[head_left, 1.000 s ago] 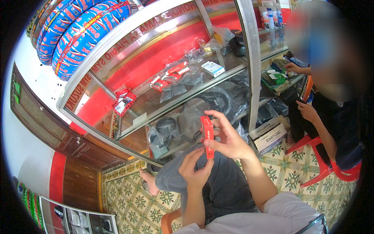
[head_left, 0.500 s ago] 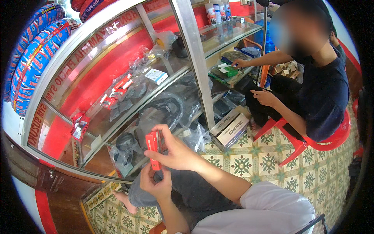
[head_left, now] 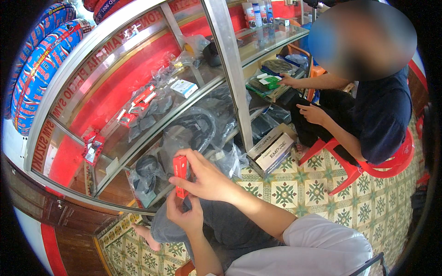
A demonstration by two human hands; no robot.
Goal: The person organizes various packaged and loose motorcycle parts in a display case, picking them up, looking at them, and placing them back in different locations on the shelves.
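A small, narrow red box (head_left: 181, 171) stands nearly upright between my two hands, in front of the display case. My right hand (head_left: 206, 181) is closed round its upper part, with the thumb across the near face and the fingers behind. Below it, my left hand (head_left: 186, 215) has its fingertips pinched at the box's lower end. The far side of the box is hidden by my fingers.
A glass display case (head_left: 161, 120) holds bagged parts and small boxes. A large cardboard box (head_left: 272, 154) rests on the patterned tile floor (head_left: 317, 191). At the right, a person sits on a red plastic chair (head_left: 391, 158), one hand at a green packet (head_left: 269, 82). Wrapped tyres (head_left: 46, 76) stand left.
The red box has turned slightly in my hands, and its top end now shows more. The seated person has leaned forward and drawn their reaching hand slightly to the right.
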